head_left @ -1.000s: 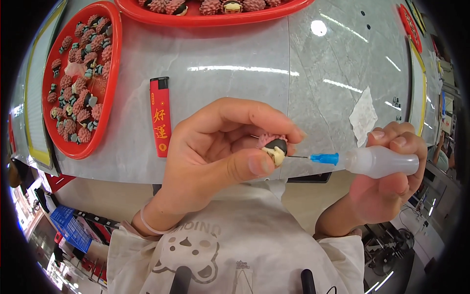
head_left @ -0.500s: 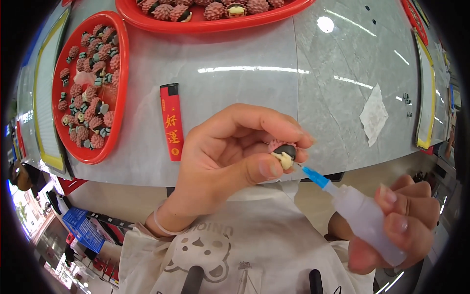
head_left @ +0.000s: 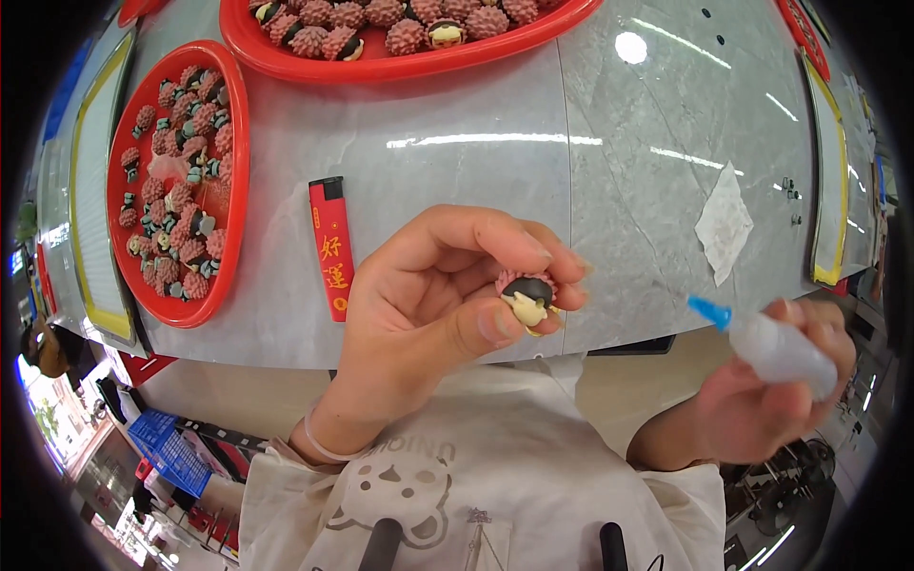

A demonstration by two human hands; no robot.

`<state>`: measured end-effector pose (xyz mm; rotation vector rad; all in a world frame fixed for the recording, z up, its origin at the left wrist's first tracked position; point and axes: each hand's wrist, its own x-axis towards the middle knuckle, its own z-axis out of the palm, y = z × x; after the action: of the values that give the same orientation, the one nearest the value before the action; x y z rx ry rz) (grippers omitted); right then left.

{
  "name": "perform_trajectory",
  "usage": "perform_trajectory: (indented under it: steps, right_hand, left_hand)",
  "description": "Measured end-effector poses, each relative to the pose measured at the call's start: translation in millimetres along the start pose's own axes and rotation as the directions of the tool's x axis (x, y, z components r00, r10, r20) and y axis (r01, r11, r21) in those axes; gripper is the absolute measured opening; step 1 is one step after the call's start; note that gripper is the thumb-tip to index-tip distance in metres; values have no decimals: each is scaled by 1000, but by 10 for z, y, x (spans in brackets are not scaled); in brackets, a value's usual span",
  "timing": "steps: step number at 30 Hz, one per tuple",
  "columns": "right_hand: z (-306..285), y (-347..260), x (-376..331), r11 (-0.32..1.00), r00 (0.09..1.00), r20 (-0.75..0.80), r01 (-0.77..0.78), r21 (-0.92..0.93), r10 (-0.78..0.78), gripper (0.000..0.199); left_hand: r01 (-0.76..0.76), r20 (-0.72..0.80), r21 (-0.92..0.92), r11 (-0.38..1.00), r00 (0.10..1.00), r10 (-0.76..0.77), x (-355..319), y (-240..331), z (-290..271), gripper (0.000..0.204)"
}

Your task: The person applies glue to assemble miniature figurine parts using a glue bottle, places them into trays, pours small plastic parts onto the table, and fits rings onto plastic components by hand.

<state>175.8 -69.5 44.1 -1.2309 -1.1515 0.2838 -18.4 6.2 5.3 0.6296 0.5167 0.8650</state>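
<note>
Pinched between the thumb and fingers of my left hand [head_left: 428, 295] is a small figurine [head_left: 526, 297], with a bumpy pink top, a dark band and a cream-coloured lower part. It is held over the table's near edge. My right hand [head_left: 776, 385] grips a translucent white squeeze bottle [head_left: 783, 357] with a blue dispensing tip [head_left: 709, 311]. The bottle lies tilted in the fingers, its tip pointing up and left, well apart from the figurine. My right hand is slightly blurred.
A red oval tray [head_left: 240, 190] of similar pink and teal pieces stands at the left. Another red tray [head_left: 400, 71] with more pink pieces sits at the far side. A red lighter [head_left: 330, 249] lies left of my left hand. Crumpled white tissue [head_left: 725, 226] and tiny dark pieces [head_left: 788, 187] lie rightward.
My right hand has drawn the bottle away to the right and up, so its tip has left the figurine. The figurine has shifted slightly left and turned in my left fingers.
</note>
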Motion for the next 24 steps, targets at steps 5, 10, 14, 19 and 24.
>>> perform_trajectory:
  steps: [5, 10, 14, 19, 24]
  right_hand:
    - [97, 206, 90, 926, 939, 115, -340, 162, 325, 33]
    - [204, 458, 200, 975, 966, 227, -75, -209, 123, 39]
    - [335, 536, 185, 964, 961, 249, -50, -261, 117, 42]
    - [238, 459, 333, 946, 905, 394, -26, -323, 159, 34]
    - [-574, 527, 747, 609, 990, 76, -15, -793, 123, 20]
  left_hand:
    - [-55, 115, -102, 993, 991, 67, -3, -48, -47, 23]
    - [-17, -24, 27, 999, 1000, 18, -12, -23, 48, 25]
    - [-58, -16, 71, 996, 998, 59, -42, -50, 18, 27]
    - [-90, -39, 110, 990, 995, 95, -32, -49, 16, 26]
    - [-69, -23, 121, 990, 997, 72, -27, -51, 27, 26]
